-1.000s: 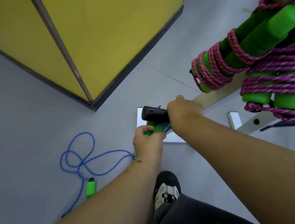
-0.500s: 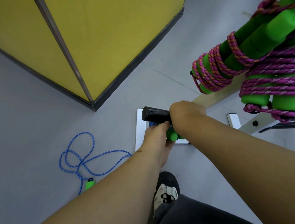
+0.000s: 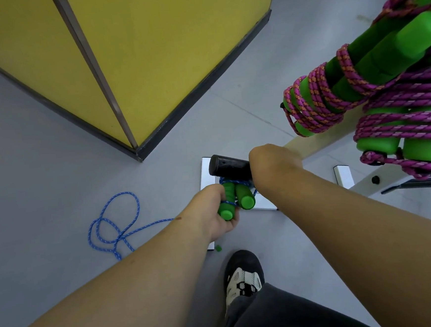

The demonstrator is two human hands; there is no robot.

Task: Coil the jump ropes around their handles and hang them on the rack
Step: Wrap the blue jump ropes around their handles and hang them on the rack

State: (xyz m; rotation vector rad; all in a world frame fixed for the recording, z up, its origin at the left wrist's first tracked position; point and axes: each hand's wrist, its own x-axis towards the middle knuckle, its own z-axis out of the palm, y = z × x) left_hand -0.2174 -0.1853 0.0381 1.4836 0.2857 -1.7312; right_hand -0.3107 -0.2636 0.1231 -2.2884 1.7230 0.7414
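Observation:
Two green foam handles [image 3: 240,195], bound with blue rope, hang just under a black peg [image 3: 227,166] of the rack. A blue loop lies over that peg. My left hand [image 3: 213,212] cups the handles from below and the left, palm turned up. My right hand [image 3: 273,164] is a closed fist around the peg's inner end. Higher on the rack, at the right, hang coiled bundles with green handles and purple rope [image 3: 332,94], and another purple bundle [image 3: 400,128].
A loose blue rope [image 3: 113,223] lies coiled on the grey floor at the left and runs under my left arm. The rack's wooden post [image 3: 318,142] stands on a white base [image 3: 206,169]. A yellow wall corner [image 3: 149,52] juts in behind. My shoe [image 3: 244,277] is below.
My left hand has turned palm-up and brought the blue-wrapped handles under the black peg, where they now point toward me. My left arm now hides the green handle on the floor.

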